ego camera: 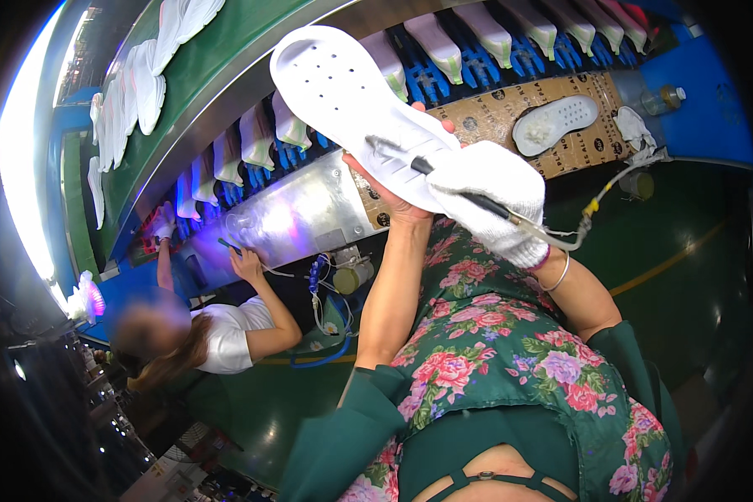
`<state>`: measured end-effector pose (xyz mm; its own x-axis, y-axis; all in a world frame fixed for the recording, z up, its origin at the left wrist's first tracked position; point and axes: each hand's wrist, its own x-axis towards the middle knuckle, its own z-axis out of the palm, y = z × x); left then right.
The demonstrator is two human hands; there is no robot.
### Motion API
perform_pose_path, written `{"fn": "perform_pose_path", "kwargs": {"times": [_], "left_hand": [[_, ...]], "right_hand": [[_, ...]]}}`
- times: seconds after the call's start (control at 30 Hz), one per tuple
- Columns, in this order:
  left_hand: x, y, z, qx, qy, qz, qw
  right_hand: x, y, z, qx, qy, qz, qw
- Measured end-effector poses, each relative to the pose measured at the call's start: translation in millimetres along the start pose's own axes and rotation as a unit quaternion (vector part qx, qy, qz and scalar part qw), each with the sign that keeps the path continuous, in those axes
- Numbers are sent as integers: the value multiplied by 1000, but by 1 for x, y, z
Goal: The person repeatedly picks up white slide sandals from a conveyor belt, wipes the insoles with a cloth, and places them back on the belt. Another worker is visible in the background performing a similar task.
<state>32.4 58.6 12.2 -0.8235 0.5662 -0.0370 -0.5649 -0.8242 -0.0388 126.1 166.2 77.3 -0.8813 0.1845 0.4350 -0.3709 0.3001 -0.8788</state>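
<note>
A white shoe sole (351, 94), with small holes at one end and raised ribs in the middle, is held up in front of me. My left hand (400, 197) is bare and grips it from beneath, with fingertips showing past the far edge. Over the near end is my right hand (496, 188), in a white knitted glove. It holds a dark-handled brush (421, 165) fed by a clear tube (539, 235). The brush's tip meets the inner face of the sole, where a wet-looking streak shows.
Shoe uppers on lasts (436, 50) stand in blue holders (477, 66) along the line. Another sole (555, 125) lies on a cardboard strip (483, 122) near a bottle (662, 99). White soles (147, 94) rest on a green belt (226, 56). A co-worker (232, 332) works at left.
</note>
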Motion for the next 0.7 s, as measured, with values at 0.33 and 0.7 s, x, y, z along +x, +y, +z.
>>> {"fn": "perform_pose_path", "kwargs": {"times": [0.33, 0.7], "left_hand": [[-2, 21, -4, 50, -66, -81, 993], [-4, 33, 0, 17, -86, -116, 989]], "right_hand": [[9, -6, -12, -39, -35, -19, 998], [14, -10, -12, -109, -102, -115, 982]]}}
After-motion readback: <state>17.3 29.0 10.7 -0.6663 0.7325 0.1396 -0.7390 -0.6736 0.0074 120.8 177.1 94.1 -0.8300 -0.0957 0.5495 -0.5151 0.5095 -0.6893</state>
